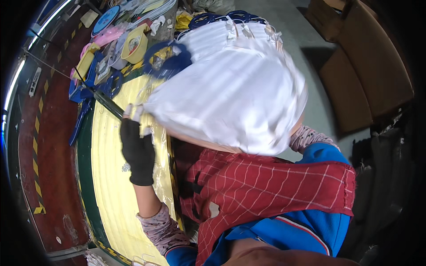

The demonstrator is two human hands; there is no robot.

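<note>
A large white cloth-like bundle, smeared by motion, spreads across the middle in front of my body. Its left corner touches or nearly touches the fingertips of my left hand, which wears a black glove with bare fingertips. Those fingers stretch forward, with the thumb apart from them. Close to them is the lower end of a dark hanging driver-like tool. Only a strip of skin shows of my right hand at the bundle's right edge. The bundle hides its fingers.
A pale yellow work surface runs along my left. Blue ring-shaped parts, a yellow bin and a blue tray crowd its far end. Brown cardboard boxes stand on the right. White tags show beyond the bundle.
</note>
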